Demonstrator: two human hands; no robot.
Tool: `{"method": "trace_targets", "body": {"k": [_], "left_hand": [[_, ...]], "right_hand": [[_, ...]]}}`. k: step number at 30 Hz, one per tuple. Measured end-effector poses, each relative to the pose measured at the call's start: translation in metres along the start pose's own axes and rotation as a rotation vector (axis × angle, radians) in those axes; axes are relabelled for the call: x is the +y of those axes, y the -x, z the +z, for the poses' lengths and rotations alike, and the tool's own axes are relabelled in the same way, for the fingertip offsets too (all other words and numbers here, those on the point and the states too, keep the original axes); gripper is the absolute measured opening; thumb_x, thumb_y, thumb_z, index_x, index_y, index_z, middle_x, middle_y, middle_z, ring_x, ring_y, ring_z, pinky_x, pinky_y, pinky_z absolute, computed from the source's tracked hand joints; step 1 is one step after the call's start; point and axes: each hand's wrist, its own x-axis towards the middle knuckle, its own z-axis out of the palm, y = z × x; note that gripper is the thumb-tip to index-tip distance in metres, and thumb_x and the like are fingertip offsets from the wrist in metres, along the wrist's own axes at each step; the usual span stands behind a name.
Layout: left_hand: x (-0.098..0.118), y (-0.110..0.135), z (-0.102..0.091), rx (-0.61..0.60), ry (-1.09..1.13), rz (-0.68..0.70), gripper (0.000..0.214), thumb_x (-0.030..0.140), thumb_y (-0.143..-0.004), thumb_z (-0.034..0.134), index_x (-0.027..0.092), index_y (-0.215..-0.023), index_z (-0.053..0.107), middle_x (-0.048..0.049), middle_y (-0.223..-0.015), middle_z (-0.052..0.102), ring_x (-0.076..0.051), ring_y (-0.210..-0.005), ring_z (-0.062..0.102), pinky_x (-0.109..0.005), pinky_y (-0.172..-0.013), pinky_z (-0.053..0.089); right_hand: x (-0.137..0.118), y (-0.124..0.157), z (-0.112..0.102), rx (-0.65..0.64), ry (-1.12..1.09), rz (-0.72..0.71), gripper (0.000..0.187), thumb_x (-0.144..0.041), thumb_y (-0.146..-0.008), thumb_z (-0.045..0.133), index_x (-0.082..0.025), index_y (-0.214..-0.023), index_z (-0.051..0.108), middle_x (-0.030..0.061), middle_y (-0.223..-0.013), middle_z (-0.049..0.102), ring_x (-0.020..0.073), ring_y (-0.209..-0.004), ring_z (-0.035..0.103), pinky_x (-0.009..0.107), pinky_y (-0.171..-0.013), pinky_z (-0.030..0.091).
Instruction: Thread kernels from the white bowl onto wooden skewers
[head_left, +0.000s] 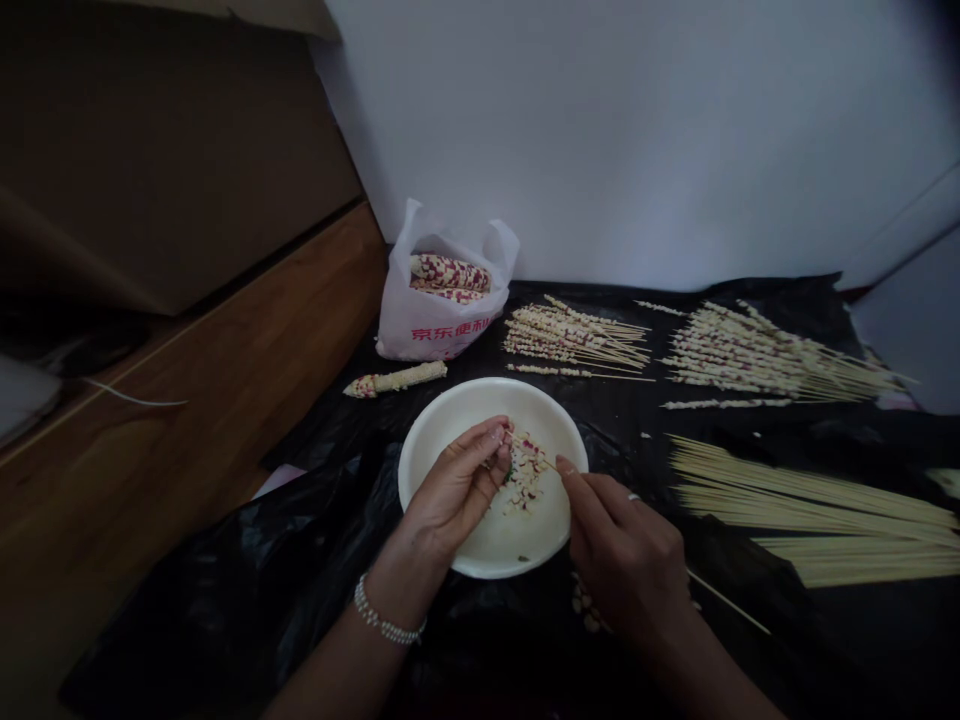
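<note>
Over a white bowl my right hand grips a thin bamboo skewer, its back end sticking out below the wrist. A few pale and purple corn kernels are threaded on the skewer towards its tip. My left hand is closed at that tip, thumb and fingers pinching a corn kernel that they mostly hide. Loose corn kernels lie in the bowl beneath both hands.
Behind the bowl stands a white plastic bag with speckled corn cobs. A partly stripped cob lies before it. To the right are two piles of kernel-threaded skewers and bare skewers on black plastic sheeting.
</note>
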Motion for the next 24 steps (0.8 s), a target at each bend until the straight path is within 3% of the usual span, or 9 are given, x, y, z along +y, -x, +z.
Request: {"method": "trace_targets", "body": {"k": [7, 14, 24], "left_hand": [[-0.0017, 0.0020, 0.0019, -0.002, -0.067, 0.027, 0.012, 0.004, -0.074, 0.069, 0.009, -0.085, 0.072, -0.0049, -0.081, 0.068, -0.007, -0.067, 0.063, -0.015, -0.068, 0.055], [0.0000, 0.0025, -0.0010, -0.114, -0.037, -0.047, 0.022, 0.016, -0.081, 0.066, 0.009, -0.102, 0.070, -0.0050, -0.081, 0.066, -0.007, -0.071, 0.062, -0.016, -0.070, 0.055], [-0.0020, 0.0013, 0.0000, -0.050, -0.091, 0.027, 0.016, 0.010, -0.073, 0.073, 0.010, -0.090, 0.072, -0.0032, -0.077, 0.066, -0.005, -0.065, 0.060, -0.013, -0.067, 0.053]], "right_hand": [[-0.0009, 0.0007, 0.0010, -0.004, 0.000, -0.005, 0.031, -0.011, -0.090, 0.049, -0.012, -0.119, 0.061, 0.0044, -0.086, 0.068, 0.0115, -0.070, 0.059, 0.024, -0.060, 0.039], [-0.0005, 0.0007, 0.0010, 0.005, -0.030, -0.013, 0.031, -0.010, -0.089, 0.051, -0.012, -0.119, 0.061, 0.0042, -0.086, 0.068, 0.0116, -0.070, 0.059, 0.024, -0.061, 0.039], [-0.0005, 0.0015, 0.0007, -0.009, -0.004, 0.002, 0.032, -0.012, -0.091, 0.048, -0.014, -0.121, 0.060, 0.0040, -0.087, 0.069, 0.0105, -0.070, 0.060, 0.023, -0.060, 0.040]]}}
